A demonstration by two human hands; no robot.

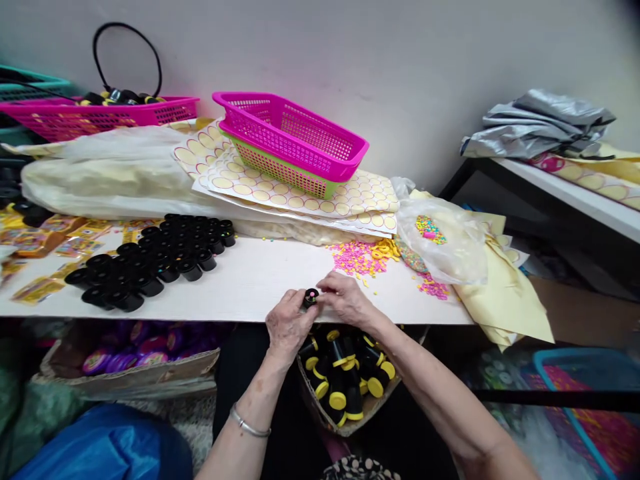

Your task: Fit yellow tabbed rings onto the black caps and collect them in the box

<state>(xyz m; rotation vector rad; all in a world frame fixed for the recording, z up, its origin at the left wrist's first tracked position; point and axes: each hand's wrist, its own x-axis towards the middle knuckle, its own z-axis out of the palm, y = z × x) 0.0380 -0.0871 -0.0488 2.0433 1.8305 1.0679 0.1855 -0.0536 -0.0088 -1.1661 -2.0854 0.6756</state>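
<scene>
My left hand (pixel 286 325) is closed around a small black bottle (pixel 310 298) at the front edge of the white table (pixel 250 280). My right hand (pixel 344 298) pinches at the bottle's open top, where a few coloured beads show. Just beyond my right hand lies a loose pile of pink and yellow beads (pixel 361 257). Below my hands, on my lap, sits a cardboard box of black bottles with yellow caps (pixel 345 380). A cluster of open black bottles (pixel 155 261) stands on the table to the left.
Stacked pink and green baskets (pixel 290 141) rest on sheets of round stickers (pixel 300 193) at the back. A clear bag with beads (pixel 443 240) lies right. Yellow packets (pixel 45 247) lie far left. Another pink basket (pixel 95 115) stands back left. Boxes and a blue basket (pixel 585 393) sit on the floor.
</scene>
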